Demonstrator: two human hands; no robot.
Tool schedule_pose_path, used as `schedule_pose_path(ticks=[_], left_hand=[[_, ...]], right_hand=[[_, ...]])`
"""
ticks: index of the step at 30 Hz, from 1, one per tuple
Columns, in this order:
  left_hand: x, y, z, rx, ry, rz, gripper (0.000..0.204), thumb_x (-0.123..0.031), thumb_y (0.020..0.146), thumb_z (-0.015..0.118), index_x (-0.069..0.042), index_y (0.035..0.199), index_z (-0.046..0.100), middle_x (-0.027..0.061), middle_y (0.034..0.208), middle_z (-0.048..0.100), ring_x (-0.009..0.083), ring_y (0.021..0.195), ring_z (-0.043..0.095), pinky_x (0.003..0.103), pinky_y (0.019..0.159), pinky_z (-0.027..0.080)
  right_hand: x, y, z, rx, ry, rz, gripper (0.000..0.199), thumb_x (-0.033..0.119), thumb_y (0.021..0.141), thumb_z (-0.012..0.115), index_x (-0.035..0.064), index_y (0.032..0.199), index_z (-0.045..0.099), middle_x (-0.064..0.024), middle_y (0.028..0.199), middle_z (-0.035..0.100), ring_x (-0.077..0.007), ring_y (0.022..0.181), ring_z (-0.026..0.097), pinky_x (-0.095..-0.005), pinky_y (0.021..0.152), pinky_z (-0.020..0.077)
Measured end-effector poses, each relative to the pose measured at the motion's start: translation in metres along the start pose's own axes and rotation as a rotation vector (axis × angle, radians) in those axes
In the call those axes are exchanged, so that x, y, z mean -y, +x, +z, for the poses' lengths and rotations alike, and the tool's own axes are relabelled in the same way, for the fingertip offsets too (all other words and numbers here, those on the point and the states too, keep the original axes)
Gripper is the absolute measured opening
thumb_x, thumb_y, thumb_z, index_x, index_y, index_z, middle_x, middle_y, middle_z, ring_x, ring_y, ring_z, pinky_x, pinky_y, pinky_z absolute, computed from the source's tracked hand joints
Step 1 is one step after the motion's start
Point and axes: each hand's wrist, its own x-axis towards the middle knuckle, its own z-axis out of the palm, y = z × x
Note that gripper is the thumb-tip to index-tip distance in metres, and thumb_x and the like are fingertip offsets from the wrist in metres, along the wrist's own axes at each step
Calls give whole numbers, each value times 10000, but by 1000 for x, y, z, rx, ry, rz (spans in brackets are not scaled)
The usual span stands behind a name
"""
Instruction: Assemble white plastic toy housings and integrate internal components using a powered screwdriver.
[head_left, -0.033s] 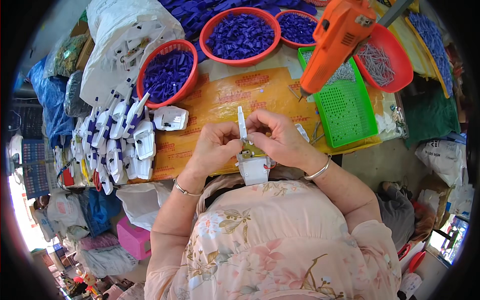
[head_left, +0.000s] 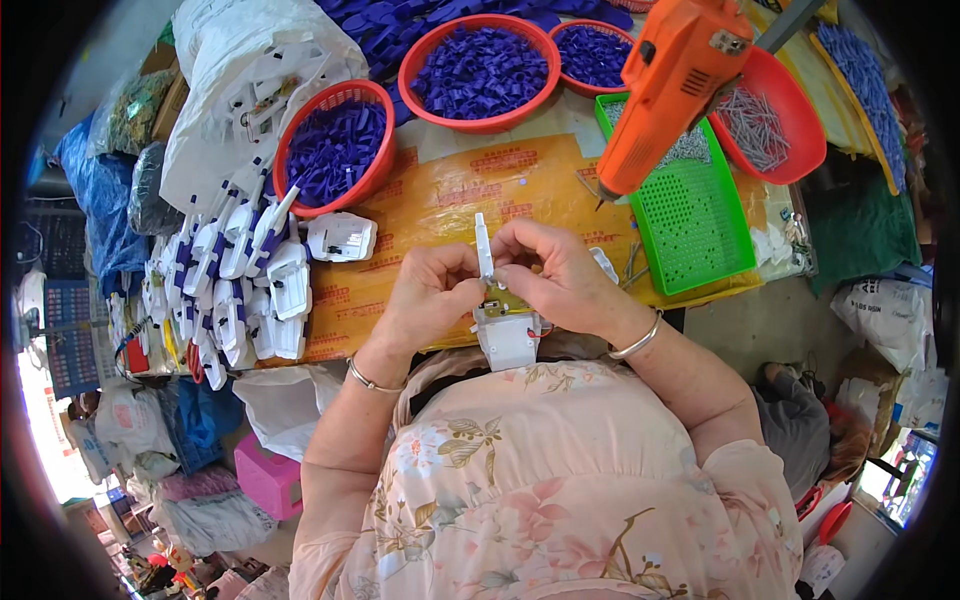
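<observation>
My left hand [head_left: 432, 292] and my right hand [head_left: 560, 278] meet near the front edge of the table, fingers closed in a pinch. Between their fingertips stands a slim white plastic piece [head_left: 483, 245], its narrow tip pointing away from me. Right below it, against my body, is a white plastic housing [head_left: 510, 342] with its upper part exposed. Small metal parts and a red wire [head_left: 533, 333] show there. My fingers hide where the slim piece meets the housing, and any tiny part pinched in them.
An orange power screwdriver [head_left: 665, 100] hangs bit-down at right, above a green tray [head_left: 698, 240] of screws. Beside it is a red bowl [head_left: 765, 125] of long screws. Red baskets [head_left: 345, 190] hold purple parts. White-and-purple assemblies [head_left: 235, 255] are piled at left.
The hanging orange screwdriver has swung slightly toward me and to the left. My hands and the white parts look unmoved.
</observation>
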Motion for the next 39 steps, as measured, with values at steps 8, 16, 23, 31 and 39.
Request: schedule_pose_path(ticks=[8,16,23,31,39], left_hand=[[2,-1,1,-1,-36,-14,87,49,748,575,20,816,620,-4,752,607,35,670,523,183,583,421],[4,-1,-2,21,-21,-53,126,29,780,584,40,893,637,18,812,633,50,717,550,194,629,453],[1,0,-3,75,-27,-60,149,21,802,582,47,935,643,20,842,639,52,735,554,200,653,462],[3,-2,1,35,106,27,126,14,777,584,37,883,649,-13,755,617,32,655,513,185,566,414],[5,5,-1,-37,-7,-66,59,-6,753,569,2,765,626,-32,670,567,27,577,460,188,509,361]], right_hand=[[-3,1,4,-65,34,-74,65,-30,789,548,-19,853,539,-28,713,563,-74,658,508,-237,593,426],[0,0,5,-59,74,-12,56,-28,794,547,-16,847,536,-14,719,553,-67,661,500,-234,592,422],[-3,0,6,-75,50,-22,56,-22,793,552,-15,845,535,-13,713,542,-68,656,491,-233,592,422],[-3,-4,7,-87,8,-56,59,-21,788,556,-22,845,544,-35,699,567,-77,648,516,-251,586,440],[-1,-5,-3,-42,-22,-49,109,5,815,575,-9,924,576,-35,769,580,-96,698,548,-252,619,444]])
